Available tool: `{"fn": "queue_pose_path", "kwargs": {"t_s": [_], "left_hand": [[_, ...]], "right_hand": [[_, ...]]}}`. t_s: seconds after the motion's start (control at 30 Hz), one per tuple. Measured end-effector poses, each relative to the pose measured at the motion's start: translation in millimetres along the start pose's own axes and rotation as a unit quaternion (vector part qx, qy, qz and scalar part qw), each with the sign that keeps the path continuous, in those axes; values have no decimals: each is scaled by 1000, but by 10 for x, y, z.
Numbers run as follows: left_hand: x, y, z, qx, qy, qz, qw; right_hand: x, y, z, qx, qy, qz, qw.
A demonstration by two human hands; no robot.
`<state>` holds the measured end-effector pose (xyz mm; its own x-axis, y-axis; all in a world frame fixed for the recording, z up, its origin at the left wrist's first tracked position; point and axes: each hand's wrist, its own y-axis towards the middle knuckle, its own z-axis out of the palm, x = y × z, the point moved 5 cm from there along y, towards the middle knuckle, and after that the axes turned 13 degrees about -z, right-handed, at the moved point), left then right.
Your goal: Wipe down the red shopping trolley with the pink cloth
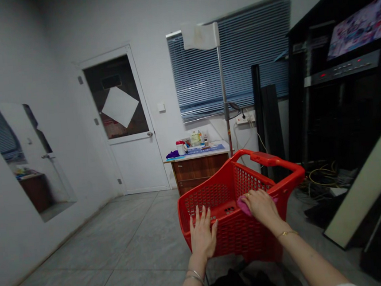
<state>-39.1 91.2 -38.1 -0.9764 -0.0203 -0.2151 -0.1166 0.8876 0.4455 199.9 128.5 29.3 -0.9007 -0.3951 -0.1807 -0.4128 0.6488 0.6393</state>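
Shopping cart, red plastic, perforated walls, standing on grey floor directly beneath and beyond the fingers; its handle beyond the right-hand fingers. Pink cloth, one, bunched under the fingers of the right hand, which are curled closed over it at the cart's near side, toward the handle end; gold ring on one finger, gold bracelet at the wrist. Left hand, fingers spread wide and grasping nothing, over the near rim, left of the cloth; contact cannot be told; silver bangles at the wrist. Counter, brown front, beyond the fingers and past the cart, bearing a white jar with red lid, a purple cloth and assorted small goods. Pole with white flag, beyond the fingers, before window blinds. White door, closed, farther off, left of the fingers; mirror, farther left. Lit screen in a black rack, well right of the fingers; loose cables below.
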Motion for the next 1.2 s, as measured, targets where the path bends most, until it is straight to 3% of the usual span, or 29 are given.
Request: {"fn": "queue_pose_path", "kwargs": {"t_s": [0.07,0.13,0.3,0.37,0.4,0.47,0.6,0.67,0.7,0.77,0.9,1.0,1.1,1.2], "left_hand": [[-15,-3,14,-2,-6,-3,1000],[-33,-6,20,1,-12,-4,1000],[-31,-6,-2,11,-17,-4,1000],[-4,-3,-14,10,-15,-5,1000],[9,-1,-17,10,-13,-4,1000],[29,4,-17,10,-11,0,1000],[15,11,4,5,-12,0,1000],[-18,14,20,3,-16,-2,1000],[-35,15,28,3,-18,-3,1000],[-58,15,41,6,-16,-5,1000],[-38,11,40,9,-11,-3,1000],[17,6,18,6,-10,0,1000],[51,6,-10,0,-7,5,1000],[44,11,-28,-13,2,8,1000]], "right_hand": [[-258,-15,-67,-7,-36,38,999],[-209,-10,-62,-24,-61,65,996],[799,72,194,-56,-7,21,998],[1041,93,249,-55,26,-14,998],[1046,94,248,-49,36,-28,998],[822,76,198,-29,44,-50,997],[-110,17,10,3,5,-20,1000],[-397,7,-50,-6,-21,17,1000],[-418,7,-56,-13,-34,36,999],[-191,20,-10,-27,-48,58,997],[832,80,196,-47,24,10,999],[1210,88,274,-48,72,-14,996],[984,59,248,-26,80,-57,995],[401,18,143,1,41,-54,998]]}}
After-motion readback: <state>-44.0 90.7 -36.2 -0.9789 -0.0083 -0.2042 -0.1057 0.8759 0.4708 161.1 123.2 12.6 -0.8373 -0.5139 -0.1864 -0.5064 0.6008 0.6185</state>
